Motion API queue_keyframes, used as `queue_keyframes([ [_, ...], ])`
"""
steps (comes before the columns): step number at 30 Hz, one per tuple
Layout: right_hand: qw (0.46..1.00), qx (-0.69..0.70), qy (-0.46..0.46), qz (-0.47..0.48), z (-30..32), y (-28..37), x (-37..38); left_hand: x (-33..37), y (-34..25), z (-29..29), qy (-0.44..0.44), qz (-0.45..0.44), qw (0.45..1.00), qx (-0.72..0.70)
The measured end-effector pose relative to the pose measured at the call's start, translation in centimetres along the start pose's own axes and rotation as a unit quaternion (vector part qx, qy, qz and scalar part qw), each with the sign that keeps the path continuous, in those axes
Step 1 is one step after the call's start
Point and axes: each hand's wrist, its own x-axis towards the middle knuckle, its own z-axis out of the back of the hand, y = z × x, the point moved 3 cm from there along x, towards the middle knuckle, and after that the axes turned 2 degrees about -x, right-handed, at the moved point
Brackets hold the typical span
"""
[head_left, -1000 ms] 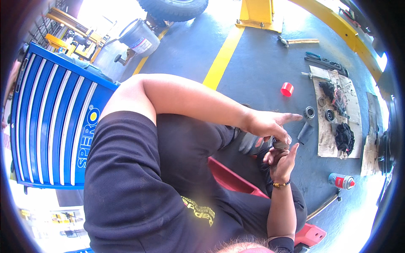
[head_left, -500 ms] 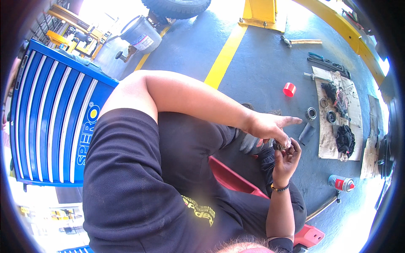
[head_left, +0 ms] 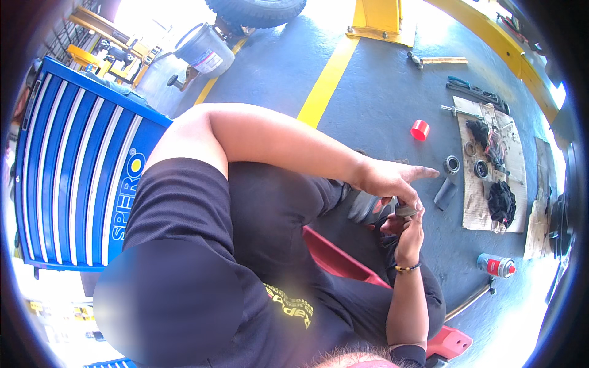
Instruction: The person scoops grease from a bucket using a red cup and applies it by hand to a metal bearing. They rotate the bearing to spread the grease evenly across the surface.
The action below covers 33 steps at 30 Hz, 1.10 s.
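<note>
A small round metal bearing (head_left: 405, 210) is held between my two hands, above my bent leg. My left hand (head_left: 388, 180) grips its upper side with the thumb and lower fingers, while the index finger points out to the right. From below, my right hand (head_left: 410, 238) closes its fingers around the bearing's lower side; part of the bearing is hidden by fingers. To the right of my hands, another bearing (head_left: 452, 164) lies on the floor beside a dark grey cylinder (head_left: 445, 194). Farther off stands a red plastic cap (head_left: 419, 130).
A stained cardboard sheet (head_left: 475, 219) at the right bears rings, dark cloths and tools. Nearby lie a spray can (head_left: 496, 266) and a hammer (head_left: 443, 60). A blue drawer cabinet (head_left: 67, 172), a grey bucket (head_left: 208, 54) and a yellow post base (head_left: 381, 24) stand around. Beneath me is a red seat (head_left: 337, 257).
The bearing has been tilted, its side edge now showing more. My right hand has turned and its fingers have moved under the bearing; the left hand has barely shifted.
</note>
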Motion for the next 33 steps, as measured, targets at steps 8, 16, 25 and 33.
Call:
queue_keyframes([
  [8,0.964,0.097,0.003,0.249,0.5,-0.3,0.1,-0.2,0.1,-0.2,0.009,0.008,1.0,0.01],
  [16,0.944,-0.014,0.01,0.329,-0.2,0.7,-1.3,-0.3,-0.3,-0.2,0.008,0.007,1.0,0.005],
  [25,0.806,-0.288,-0.128,0.501,-1.3,4.2,-2.1,-0.7,-0.3,0.2,0.01,0.002,1.0,-0.026],
  [33,0.978,0.184,0.053,-0.086,-0.2,0.0,-1.0,-0.6,-1.1,0.1,0.026,-0.005,1.0,-0.016],
])
